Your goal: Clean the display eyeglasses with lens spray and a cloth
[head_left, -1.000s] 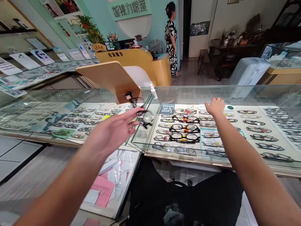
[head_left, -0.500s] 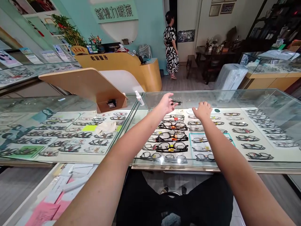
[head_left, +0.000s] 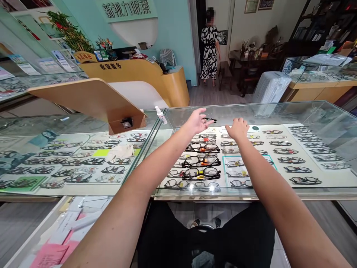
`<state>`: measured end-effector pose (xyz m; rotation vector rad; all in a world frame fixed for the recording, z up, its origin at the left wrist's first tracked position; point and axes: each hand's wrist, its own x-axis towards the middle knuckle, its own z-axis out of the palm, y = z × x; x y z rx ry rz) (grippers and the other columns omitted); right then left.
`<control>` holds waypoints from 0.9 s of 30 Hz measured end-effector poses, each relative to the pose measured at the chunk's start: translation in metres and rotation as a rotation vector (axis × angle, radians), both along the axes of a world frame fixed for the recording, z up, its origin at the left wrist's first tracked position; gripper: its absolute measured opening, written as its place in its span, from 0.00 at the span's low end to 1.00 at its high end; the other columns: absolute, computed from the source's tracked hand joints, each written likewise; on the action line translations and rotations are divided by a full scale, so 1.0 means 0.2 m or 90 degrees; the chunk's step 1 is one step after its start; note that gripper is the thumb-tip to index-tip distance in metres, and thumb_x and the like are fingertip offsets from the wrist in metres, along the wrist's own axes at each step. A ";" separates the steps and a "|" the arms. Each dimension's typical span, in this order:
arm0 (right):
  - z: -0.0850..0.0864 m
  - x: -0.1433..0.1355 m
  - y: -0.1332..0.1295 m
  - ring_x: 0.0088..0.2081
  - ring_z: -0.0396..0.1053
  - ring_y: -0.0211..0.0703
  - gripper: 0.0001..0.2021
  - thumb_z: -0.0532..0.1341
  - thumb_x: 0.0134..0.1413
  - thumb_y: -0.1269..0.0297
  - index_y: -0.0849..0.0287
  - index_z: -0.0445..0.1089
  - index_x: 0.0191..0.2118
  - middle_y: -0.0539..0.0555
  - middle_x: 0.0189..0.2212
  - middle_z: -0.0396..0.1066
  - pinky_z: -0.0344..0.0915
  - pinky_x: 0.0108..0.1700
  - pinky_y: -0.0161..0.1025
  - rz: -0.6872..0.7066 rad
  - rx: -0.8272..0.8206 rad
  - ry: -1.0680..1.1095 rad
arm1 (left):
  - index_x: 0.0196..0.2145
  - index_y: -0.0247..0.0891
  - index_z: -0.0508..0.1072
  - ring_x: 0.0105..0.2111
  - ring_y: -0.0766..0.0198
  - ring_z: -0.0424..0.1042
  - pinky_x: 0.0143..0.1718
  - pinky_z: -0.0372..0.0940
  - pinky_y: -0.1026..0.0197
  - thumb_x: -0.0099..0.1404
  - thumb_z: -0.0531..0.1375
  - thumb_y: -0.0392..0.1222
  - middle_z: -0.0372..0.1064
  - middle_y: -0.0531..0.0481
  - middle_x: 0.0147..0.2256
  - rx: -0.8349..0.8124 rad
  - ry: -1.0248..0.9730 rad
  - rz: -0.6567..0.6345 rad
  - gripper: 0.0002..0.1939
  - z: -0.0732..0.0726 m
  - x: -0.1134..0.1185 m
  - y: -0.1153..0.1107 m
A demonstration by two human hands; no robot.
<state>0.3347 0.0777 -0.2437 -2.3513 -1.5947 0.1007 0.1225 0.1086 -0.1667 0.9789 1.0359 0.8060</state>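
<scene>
My left hand [head_left: 197, 122] reaches over the glass display counter [head_left: 178, 111], fingers spread and curved. Just beyond its fingertips is a dark pair of glasses [head_left: 211, 120], partly hidden by the hand; whether they touch, I cannot tell. Resting palm down toward the far side of the glass, my right hand [head_left: 238, 128] has its fingers stretched out and holds nothing. A stack of black-framed glasses [head_left: 201, 161] with coloured tags lies between my forearms. Rows of eyeglasses [head_left: 291, 160] fill the lit case to the right.
A white spray bottle [head_left: 161, 115] stands left of my left hand. Farther left is a tilted wooden board [head_left: 89, 98]. Papers [head_left: 55, 238] fill an open drawer at lower left. A person [head_left: 209, 48] is beyond the counter, near a doorway, and a plastic-wrapped suitcase [head_left: 270, 87] stands to the right.
The view has shifted slightly, moving the scene a little. My hands keep nearly the same pose. The person in the background has turned away toward the doorway.
</scene>
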 end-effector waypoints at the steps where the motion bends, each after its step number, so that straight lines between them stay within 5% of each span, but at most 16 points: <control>1: 0.00 0.00 0.00 0.65 0.59 0.66 0.27 0.54 0.71 0.49 0.63 0.68 0.64 0.71 0.67 0.63 0.57 0.65 0.57 0.000 0.001 -0.001 | 0.68 0.37 0.67 0.52 0.45 0.79 0.27 0.63 0.61 0.68 0.60 0.55 0.62 0.25 0.70 0.025 0.027 -0.014 0.35 0.01 -0.02 -0.01; 4: -0.01 0.00 0.01 0.64 0.59 0.66 0.27 0.55 0.71 0.49 0.63 0.68 0.65 0.71 0.67 0.63 0.57 0.64 0.57 0.000 0.002 -0.003 | 0.54 0.38 0.77 0.50 0.49 0.78 0.31 0.61 0.61 0.67 0.66 0.51 0.74 0.33 0.61 0.130 0.121 -0.068 0.22 0.07 -0.10 -0.09; 7: -0.01 0.00 0.01 0.65 0.59 0.66 0.27 0.54 0.71 0.49 0.64 0.68 0.65 0.71 0.67 0.63 0.57 0.64 0.56 -0.001 0.001 -0.001 | 0.41 0.39 0.82 0.53 0.47 0.74 0.47 0.65 0.57 0.58 0.75 0.48 0.79 0.40 0.50 0.260 0.234 -0.155 0.16 0.12 -0.23 -0.21; 10: 0.00 0.00 0.01 0.65 0.59 0.66 0.28 0.54 0.71 0.50 0.64 0.68 0.65 0.71 0.67 0.63 0.57 0.65 0.57 -0.001 0.000 0.000 | 0.43 0.42 0.83 0.60 0.38 0.69 0.63 0.59 0.46 0.56 0.78 0.57 0.79 0.41 0.52 0.497 0.505 -0.315 0.22 0.12 -0.36 -0.33; 13: 0.00 0.00 0.00 0.66 0.59 0.67 0.28 0.54 0.71 0.50 0.64 0.68 0.65 0.71 0.68 0.63 0.57 0.66 0.58 -0.002 0.000 0.000 | 0.47 0.45 0.83 0.64 0.34 0.67 0.68 0.54 0.40 0.62 0.73 0.65 0.79 0.40 0.58 0.615 0.672 -0.377 0.25 0.07 -0.42 -0.38; 19: 0.01 0.00 0.00 0.66 0.59 0.67 0.28 0.54 0.72 0.50 0.65 0.68 0.65 0.72 0.68 0.63 0.57 0.67 0.58 -0.001 -0.003 -0.006 | 0.49 0.47 0.85 0.66 0.39 0.68 0.68 0.53 0.42 0.71 0.66 0.61 0.79 0.43 0.62 0.659 0.705 -0.405 0.19 -0.04 -0.39 -0.31; 27: 0.02 -0.01 -0.01 0.66 0.59 0.65 0.29 0.53 0.71 0.49 0.63 0.67 0.66 0.70 0.68 0.63 0.57 0.66 0.56 -0.008 -0.013 -0.009 | 0.59 0.46 0.83 0.67 0.41 0.67 0.67 0.55 0.42 0.74 0.64 0.55 0.76 0.44 0.66 0.640 0.796 -0.399 0.22 -0.05 -0.34 -0.07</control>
